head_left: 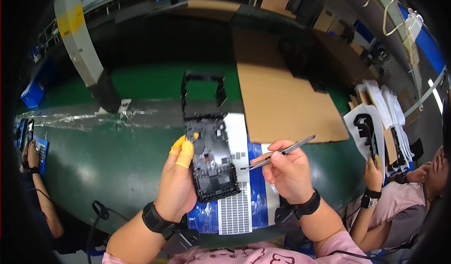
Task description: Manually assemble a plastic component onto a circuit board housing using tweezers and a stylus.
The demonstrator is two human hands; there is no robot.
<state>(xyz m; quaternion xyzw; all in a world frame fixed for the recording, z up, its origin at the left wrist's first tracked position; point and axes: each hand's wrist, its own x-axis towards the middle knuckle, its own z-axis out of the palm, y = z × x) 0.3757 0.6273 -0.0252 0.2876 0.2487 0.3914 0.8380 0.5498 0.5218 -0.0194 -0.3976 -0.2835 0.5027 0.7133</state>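
My left hand [174, 185], with yellow finger cots on the thumb and a finger, is closed on a black moulded plastic housing [212, 165]. The housing is held up lengthwise, its ribbed inner side showing and an open rectangular frame at its far end. To its right, my right hand [292, 177] pinches metal tweezers [287, 151]. Their tips point left, close to the housing's right edge, with a small dark rectangular piece [243, 168] at them. Whether they grip that piece I cannot tell. Partly hidden under the housing lies a white sheet [235, 219] with rows of small dark rectangles.
The sheet lies on blue plastic film [258, 203] over a green tabletop [117, 170]. Brown cardboard [286, 95] covers the area ahead on the right. A post [80, 43] rises at left. Co-workers sit on both sides; the right one's hand [373, 177] is near a black part [365, 128].
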